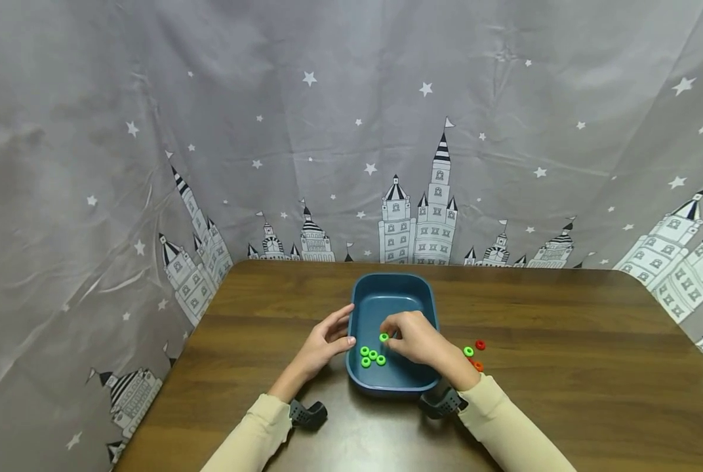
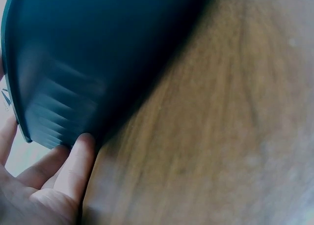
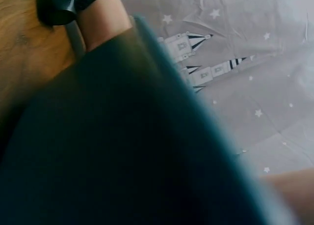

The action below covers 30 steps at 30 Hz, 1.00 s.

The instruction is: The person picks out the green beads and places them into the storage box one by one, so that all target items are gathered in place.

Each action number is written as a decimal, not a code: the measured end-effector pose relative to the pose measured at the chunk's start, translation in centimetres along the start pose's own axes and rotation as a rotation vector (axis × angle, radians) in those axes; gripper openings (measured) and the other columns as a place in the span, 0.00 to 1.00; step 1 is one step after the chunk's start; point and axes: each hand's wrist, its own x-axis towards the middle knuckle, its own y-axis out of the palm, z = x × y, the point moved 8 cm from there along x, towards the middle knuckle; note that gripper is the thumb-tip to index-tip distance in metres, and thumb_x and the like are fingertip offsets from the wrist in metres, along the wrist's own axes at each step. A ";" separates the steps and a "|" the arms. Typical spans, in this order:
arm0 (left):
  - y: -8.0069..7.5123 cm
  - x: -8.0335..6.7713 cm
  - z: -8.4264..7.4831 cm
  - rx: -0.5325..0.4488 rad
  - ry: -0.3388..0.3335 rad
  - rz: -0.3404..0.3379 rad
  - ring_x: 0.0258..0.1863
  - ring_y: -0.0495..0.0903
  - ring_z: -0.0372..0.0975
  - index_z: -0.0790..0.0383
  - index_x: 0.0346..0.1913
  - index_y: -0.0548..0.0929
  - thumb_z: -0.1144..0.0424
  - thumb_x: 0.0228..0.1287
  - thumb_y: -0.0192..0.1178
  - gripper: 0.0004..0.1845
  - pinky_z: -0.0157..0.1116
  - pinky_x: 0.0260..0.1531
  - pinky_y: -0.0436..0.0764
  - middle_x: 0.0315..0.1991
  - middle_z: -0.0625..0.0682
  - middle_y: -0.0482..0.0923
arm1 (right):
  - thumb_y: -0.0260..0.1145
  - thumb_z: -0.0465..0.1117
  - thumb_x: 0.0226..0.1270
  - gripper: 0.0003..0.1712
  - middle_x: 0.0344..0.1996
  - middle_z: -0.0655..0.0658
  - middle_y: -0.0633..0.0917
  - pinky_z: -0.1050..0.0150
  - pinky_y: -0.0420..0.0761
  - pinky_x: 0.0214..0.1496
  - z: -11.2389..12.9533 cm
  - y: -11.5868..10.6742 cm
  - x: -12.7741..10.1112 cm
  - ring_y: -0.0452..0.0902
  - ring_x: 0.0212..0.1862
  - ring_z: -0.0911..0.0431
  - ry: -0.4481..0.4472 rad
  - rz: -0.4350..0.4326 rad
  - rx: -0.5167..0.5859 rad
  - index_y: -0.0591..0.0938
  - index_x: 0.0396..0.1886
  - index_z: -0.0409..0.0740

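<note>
Resting on the wooden bench (image 1: 552, 328): a deep blue tray (image 1: 389, 308) with rounded corners, long sides running away from the person. Hands apart from each other, one on either side of the work. At the tray's left side, the left hand (image 1: 321, 344), thumb tip and forefinger tip touching the rim, fingers extended rather than wrapped round; in the left wrist view, fingertips pressed lightly to the tray's outer wall, low down near the bench. Inside the tray, reaching in over the right side, the right hand (image 1: 416, 335), thumb and forefinger curled in a pinch on a lone green ring (image 1: 381, 339). Cannot tell contact of that ring with the tray floor from a slight lift above it. Toward the near left part of the tray floor, four other green rings (image 1: 373, 358) in a loose cluster. Outside on the bench, just right of the tray and near the right forearm: another green ring (image 1: 468, 351), a red ring (image 1: 480, 344) and an orange-red ring (image 1: 478, 366), plus a further reddish piece (image 1: 471, 360) partly hidden. At the wrists, cream sleeves (image 1: 251, 432) and black wrist units (image 1: 308, 415). Behind the bench, a grey curtain (image 1: 340, 144) printed with castles and stars. In the right wrist view, mostly dark, blurred tray wall.
</note>
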 end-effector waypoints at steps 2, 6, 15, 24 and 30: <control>0.0 -0.1 0.1 0.002 -0.005 -0.004 0.69 0.70 0.67 0.66 0.79 0.58 0.67 0.70 0.61 0.38 0.33 0.53 0.84 0.73 0.76 0.63 | 0.73 0.32 0.58 0.08 0.30 0.47 0.90 0.68 0.82 0.36 0.0 0.5 0.0 0.84 0.34 0.57 -0.007 0.012 -0.011 0.89 0.39 0.38; 0.0 -0.3 0.3 -0.004 -0.013 -0.003 0.69 0.69 0.68 0.67 0.79 0.57 0.68 0.70 0.61 0.38 0.33 0.53 0.84 0.73 0.76 0.62 | 0.74 0.31 0.57 0.08 0.30 0.46 0.90 0.67 0.82 0.37 -0.1 1.3 0.1 0.85 0.34 0.57 0.008 0.030 -0.022 0.89 0.37 0.38; 0.1 -0.2 0.1 -0.013 0.000 -0.002 0.69 0.69 0.68 0.67 0.79 0.57 0.67 0.70 0.62 0.39 0.33 0.53 0.84 0.73 0.76 0.62 | 0.74 0.30 0.57 0.06 0.29 0.46 0.88 0.64 0.82 0.35 -0.3 1.6 -0.1 0.80 0.32 0.59 0.047 0.068 -0.030 0.89 0.36 0.38; 0.1 -0.2 -0.1 0.009 0.001 -0.009 0.69 0.69 0.68 0.67 0.79 0.58 0.68 0.69 0.62 0.39 0.32 0.53 0.84 0.72 0.76 0.63 | 0.73 0.31 0.59 0.05 0.24 0.49 0.85 0.68 0.75 0.29 -0.5 2.1 0.0 0.74 0.27 0.62 0.061 0.104 -0.045 0.89 0.36 0.39; 0.0 -0.1 -0.2 0.019 -0.001 -0.009 0.69 0.69 0.68 0.67 0.79 0.58 0.67 0.69 0.62 0.39 0.31 0.53 0.83 0.73 0.76 0.63 | 0.72 0.30 0.59 0.06 0.25 0.48 0.86 0.66 0.77 0.30 -0.6 2.2 -0.2 0.76 0.28 0.61 0.070 0.110 -0.060 0.89 0.37 0.39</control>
